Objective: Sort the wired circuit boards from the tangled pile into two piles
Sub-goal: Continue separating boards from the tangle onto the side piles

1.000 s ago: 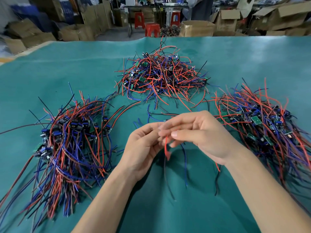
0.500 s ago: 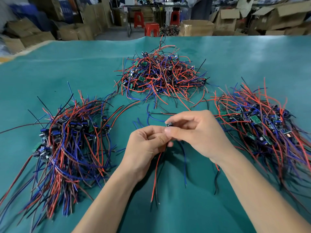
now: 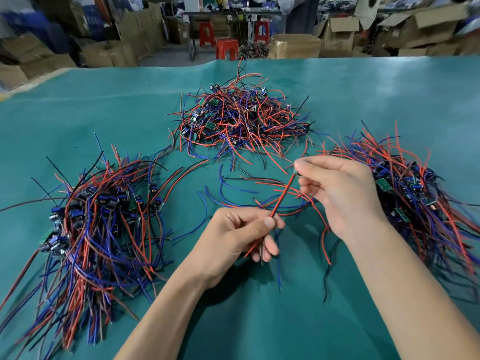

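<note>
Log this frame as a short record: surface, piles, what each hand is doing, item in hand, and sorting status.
surface: green mat
far pile: tangled, middle back
left pile: wires lying roughly parallel, boards near the top
right pile: wires fanned out, boards visible
left hand: pinches the red wire low down
right hand: pinches the wire's upper end, at a small dark part
wire: stretched straight between the hands, above the mat
loose wires: on the mat between the piles
status: far pile not yet sorted out

Red, blue and black wires [image 3: 241,120] with green boards [image 3: 384,184] lie on a teal table cover [image 3: 389,94].
</note>
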Available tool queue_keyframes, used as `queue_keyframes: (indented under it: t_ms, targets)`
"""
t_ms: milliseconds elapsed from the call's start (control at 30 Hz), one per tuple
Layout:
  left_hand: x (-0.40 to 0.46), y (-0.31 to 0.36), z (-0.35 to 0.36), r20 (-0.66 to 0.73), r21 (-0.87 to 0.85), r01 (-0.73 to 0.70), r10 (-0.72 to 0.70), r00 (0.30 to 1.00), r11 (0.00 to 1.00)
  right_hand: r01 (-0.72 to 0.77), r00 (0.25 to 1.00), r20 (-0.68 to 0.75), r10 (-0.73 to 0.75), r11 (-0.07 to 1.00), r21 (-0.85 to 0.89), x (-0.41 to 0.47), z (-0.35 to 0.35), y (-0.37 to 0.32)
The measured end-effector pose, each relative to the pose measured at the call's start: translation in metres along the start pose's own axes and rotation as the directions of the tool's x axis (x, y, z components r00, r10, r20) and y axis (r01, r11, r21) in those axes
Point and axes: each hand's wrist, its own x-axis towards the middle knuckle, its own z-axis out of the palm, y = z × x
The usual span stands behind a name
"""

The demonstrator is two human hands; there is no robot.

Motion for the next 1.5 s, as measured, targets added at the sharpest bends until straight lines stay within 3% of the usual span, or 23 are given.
queue_keyframes:
  t_ms: [233,333,400,467,533,600,700,733,867,967,1067,1200,1300,1500]
  targets:
    - [-0.004,0.004,-0.001,0.082,0.042,-0.007,0.004,0.997,0.999,0.049,0.979,-0.203,-0.023,0.991,0.124,0.009,-0.019,-0.022]
    - [-0.005,0.003,-0.002,0.09,0.051,-0.01,0.006,0.996,0.999,0.136,0.942,-0.329,-0.066,0.971,0.194,0.016,-0.052,-0.049]
    - [-0.004,0.001,-0.002,0.052,-0.001,-0.022,0.022,0.998,1.0,0.121,0.954,-0.28,-0.106,0.992,0.039,0.019,-0.08,-0.075]
    - [-0.001,0.0,-0.001,-0.01,-0.062,-0.04,0.039,0.999,0.997,0.07,0.985,-0.129,-0.111,0.955,-0.289,0.021,-0.103,-0.096]
    - [0.001,-0.002,-0.001,-0.057,-0.106,-0.055,0.049,0.997,0.993,0.033,0.994,-0.058,-0.088,0.78,-0.625,0.025,-0.117,-0.111]
    - [0.001,-0.002,-0.001,-0.094,-0.14,-0.068,0.055,0.994,0.988,-0.018,0.999,-0.043,-0.033,0.535,-0.845,0.033,-0.12,-0.116]
    - [0.003,-0.001,-0.001,-0.152,-0.151,-0.088,0.065,0.986,0.985,-0.06,0.998,-0.06,0.003,0.071,-0.996,0.055,-0.106,-0.107]
    - [0.003,-0.001,-0.001,-0.164,-0.155,-0.092,0.066,0.984,0.984,-0.023,1.0,-0.023,-0.003,-0.007,-1.0,0.06,-0.094,-0.101]
    - [0.004,0.0,-0.001,-0.176,-0.173,-0.078,0.047,0.983,0.982,0.297,0.955,0.296,-0.029,0.06,-0.953,0.088,-0.019,-0.071]
    - [0.005,0.0,0.0,-0.178,-0.165,-0.072,0.042,0.983,0.984,0.412,0.909,0.416,-0.01,0.151,-0.898,0.113,0.042,-0.045]
    - [0.005,0.0,0.001,-0.176,-0.155,-0.076,0.048,0.983,0.985,0.404,0.914,0.405,-0.035,0.176,-0.897,0.139,0.081,-0.02]
    - [0.004,0.001,0.001,-0.168,-0.148,-0.079,0.054,0.984,0.986,0.28,0.96,0.272,-0.065,0.2,-0.939,0.158,0.091,0.005]
    - [0.005,0.001,0.001,-0.166,-0.136,-0.088,0.065,0.984,0.987,0.196,0.98,0.174,-0.1,0.278,-0.941,0.165,0.092,0.017]
    - [0.008,-0.004,-0.002,-0.171,-0.132,-0.073,0.049,0.984,0.989,0.176,0.984,0.153,-0.095,0.314,-0.933,0.164,0.102,0.022]
